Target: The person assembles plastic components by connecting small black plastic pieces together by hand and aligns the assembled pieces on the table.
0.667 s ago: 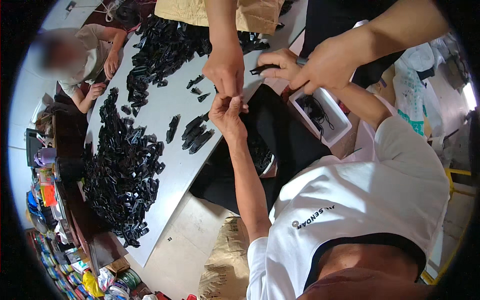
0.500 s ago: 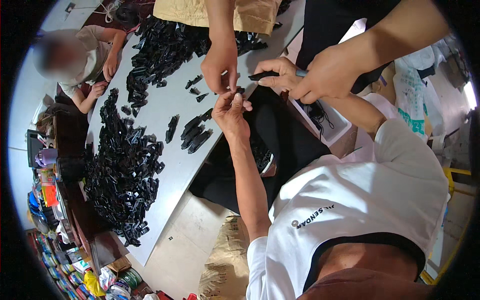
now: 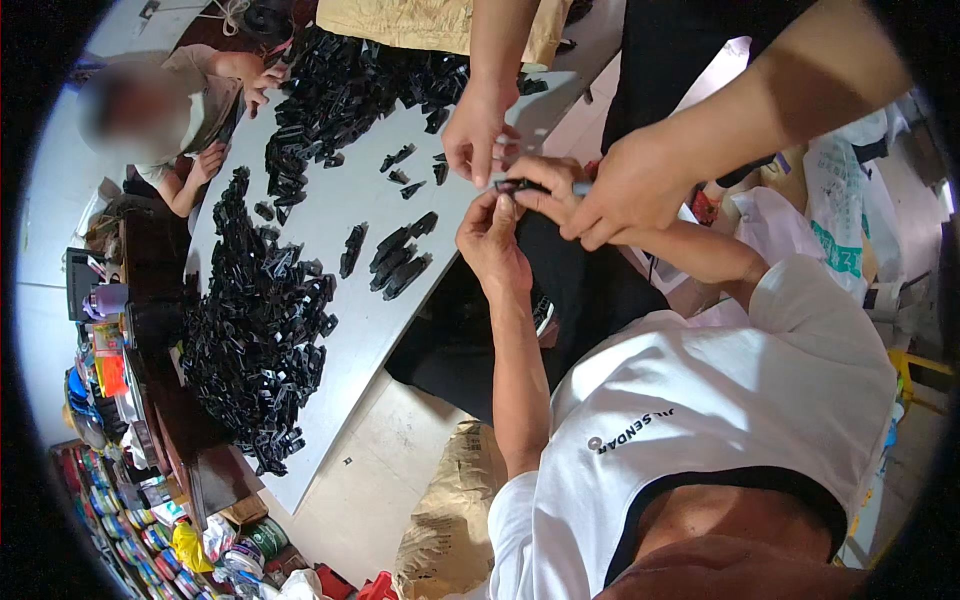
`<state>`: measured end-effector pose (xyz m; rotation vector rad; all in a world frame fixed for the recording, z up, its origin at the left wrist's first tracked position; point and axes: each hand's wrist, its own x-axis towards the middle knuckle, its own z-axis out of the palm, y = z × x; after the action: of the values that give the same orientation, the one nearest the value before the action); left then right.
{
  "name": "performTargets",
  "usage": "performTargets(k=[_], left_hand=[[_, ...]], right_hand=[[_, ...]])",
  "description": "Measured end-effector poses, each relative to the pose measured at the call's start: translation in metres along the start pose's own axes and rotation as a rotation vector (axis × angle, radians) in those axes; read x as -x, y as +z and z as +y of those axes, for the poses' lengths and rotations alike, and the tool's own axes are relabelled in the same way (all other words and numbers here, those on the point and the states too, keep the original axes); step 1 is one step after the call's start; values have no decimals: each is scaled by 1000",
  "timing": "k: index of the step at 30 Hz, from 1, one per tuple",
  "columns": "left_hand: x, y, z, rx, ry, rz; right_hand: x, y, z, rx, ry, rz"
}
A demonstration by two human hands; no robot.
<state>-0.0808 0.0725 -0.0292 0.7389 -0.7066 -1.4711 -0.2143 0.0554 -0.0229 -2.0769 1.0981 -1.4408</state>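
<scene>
My left hand (image 3: 494, 245) comes up from below and pinches a small black plastic part (image 3: 506, 187) between thumb and fingers. Closed around a slim black tool (image 3: 538, 187) with a bluish-grey end, my right hand (image 3: 548, 172) points it leftward at that part. Its exact kind I cannot make out. Another person's two hands reach in from above: one hand (image 3: 482, 140) has its fingertips close to the part, the other hand (image 3: 635, 190) lies over my right hand and covers some of it. Several black plastic parts (image 3: 398, 262) lie on the white table (image 3: 345, 335) left of my left hand.
A big heap of black parts (image 3: 255, 350) covers the table's left side, another heap (image 3: 340, 100) its far side by a brown paper sack (image 3: 400, 22). A second person (image 3: 185, 110) sits at the far left. Another paper sack (image 3: 450, 510) stands on the floor below.
My left hand has shifted right with the part, now meeting the tool's tip. The upper helper's hand moved right with it. The seated person's far hand has lifted toward the far heap.
</scene>
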Motion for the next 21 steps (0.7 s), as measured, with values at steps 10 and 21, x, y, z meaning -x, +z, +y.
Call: performTargets(k=[10, 21], left_hand=[[0, -32, 23, -443, 256, 133], [-41, -17, 23, -1239, 486, 47]], right_hand=[[-8, 19, -8, -243, 133, -193], [-32, -2, 29, 19, 93, -279]])
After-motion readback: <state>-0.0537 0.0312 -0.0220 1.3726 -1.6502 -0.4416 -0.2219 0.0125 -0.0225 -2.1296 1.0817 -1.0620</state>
